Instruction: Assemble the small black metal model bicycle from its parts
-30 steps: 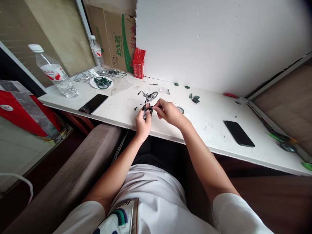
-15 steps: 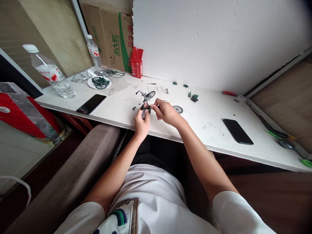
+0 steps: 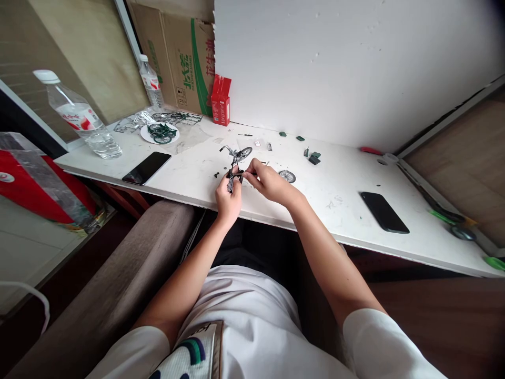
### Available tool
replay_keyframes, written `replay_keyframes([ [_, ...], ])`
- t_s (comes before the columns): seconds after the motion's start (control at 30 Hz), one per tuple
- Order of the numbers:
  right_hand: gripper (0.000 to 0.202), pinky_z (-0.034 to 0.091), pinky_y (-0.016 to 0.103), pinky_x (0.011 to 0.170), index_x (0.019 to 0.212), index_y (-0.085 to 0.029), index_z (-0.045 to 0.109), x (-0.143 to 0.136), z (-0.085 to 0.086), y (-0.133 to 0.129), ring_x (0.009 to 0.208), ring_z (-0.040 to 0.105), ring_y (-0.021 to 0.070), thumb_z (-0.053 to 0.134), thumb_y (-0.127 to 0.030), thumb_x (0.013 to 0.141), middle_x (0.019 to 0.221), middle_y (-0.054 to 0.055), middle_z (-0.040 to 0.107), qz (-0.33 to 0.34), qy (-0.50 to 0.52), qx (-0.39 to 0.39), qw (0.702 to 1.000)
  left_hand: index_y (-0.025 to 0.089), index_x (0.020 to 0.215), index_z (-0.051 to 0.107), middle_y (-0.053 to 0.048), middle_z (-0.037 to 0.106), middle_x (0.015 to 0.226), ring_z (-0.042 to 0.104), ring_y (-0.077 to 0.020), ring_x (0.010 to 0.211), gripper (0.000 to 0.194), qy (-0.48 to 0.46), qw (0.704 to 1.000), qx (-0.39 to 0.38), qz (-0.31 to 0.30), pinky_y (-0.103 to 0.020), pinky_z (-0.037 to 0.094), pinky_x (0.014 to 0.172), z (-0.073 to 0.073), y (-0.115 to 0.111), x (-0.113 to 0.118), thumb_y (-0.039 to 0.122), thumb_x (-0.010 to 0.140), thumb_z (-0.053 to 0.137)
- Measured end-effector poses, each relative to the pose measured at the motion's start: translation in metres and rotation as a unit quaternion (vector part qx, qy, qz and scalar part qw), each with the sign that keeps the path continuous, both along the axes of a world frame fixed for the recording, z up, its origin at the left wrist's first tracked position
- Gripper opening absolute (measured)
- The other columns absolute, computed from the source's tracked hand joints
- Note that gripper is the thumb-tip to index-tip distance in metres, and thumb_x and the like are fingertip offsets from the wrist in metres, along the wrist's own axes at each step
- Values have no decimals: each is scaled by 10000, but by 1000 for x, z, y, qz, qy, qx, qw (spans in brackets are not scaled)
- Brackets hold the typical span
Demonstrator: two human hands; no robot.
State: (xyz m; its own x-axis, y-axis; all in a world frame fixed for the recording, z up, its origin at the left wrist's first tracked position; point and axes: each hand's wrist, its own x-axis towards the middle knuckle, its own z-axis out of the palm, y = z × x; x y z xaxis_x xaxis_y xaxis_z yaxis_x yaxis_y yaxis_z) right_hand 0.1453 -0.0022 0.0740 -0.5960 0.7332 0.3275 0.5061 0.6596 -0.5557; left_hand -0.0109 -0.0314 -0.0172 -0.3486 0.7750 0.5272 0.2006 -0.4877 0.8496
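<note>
A small model bicycle point(image 3: 235, 156) is in my left hand point(image 3: 228, 202), its handlebar and one spoked wheel pointing away from me. My left hand is closed round the rear of the frame, near the table's front edge. My right hand point(image 3: 272, 184) is closed in a pinch at the right side of the frame. A thin dark piece shows at those fingertips, too small to name. Just beyond the right hand, a loose spoked wheel point(image 3: 287, 176) lies flat on the table. A tiny black part point(image 3: 216, 175) lies left of the bicycle.
On the left stand two water bottles point(image 3: 81, 118), a phone point(image 3: 147, 168) and a white plate point(image 3: 144, 138) with a green model bicycle. A red box point(image 3: 221, 102) stands at the back. Small green parts point(image 3: 314, 158) and a black phone point(image 3: 384, 212) lie to the right.
Both hands keep their hold at the bicycle. The right fingers have shifted very slightly; the whole view has moved a little.
</note>
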Motion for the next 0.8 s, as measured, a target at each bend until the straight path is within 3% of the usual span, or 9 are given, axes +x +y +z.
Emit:
replay_keyframes([
  [0.33,345,426,330,671,935,-291,429,-1,6,-3,636,605,233,451,-537,1175,640,-15,621,-36,-45,-32,998,200,1398,773,-147,775,1466,709,-288,1434,404,-12,1000,0,-25,-416,535,1260,-2,0,0,396,1109,569],
  [0.5,300,422,320,701,925,-269,488,3,10,-1,674,596,204,477,-441,1171,731,2,672,-35,-38,-45,998,200,1401,765,-149,758,1495,675,-293,1480,406,-40,998,-20,-43,-424,523,1274,-3,5,-1,411,1105,583],
  [0.67,324,431,325,738,931,-232,585,26,15,13,780,612,202,476,-433,1161,878,47,714,-108,-26,15,994,204,1328,798,-140,758,1495,685,-286,1450,372,-202,971,-75,-103,-390,562,1186,-1,13,-5,372,1008,708],
  [0.8,258,443,348,758,851,-209,645,48,1,32,984,652,276,591,-310,1082,978,122,749,-187,-156,42,969,189,1191,853,-134,809,1363,754,-249,1260,346,-323,926,-101,-166,-301,590,974,14,16,-11,305,878,760],
])
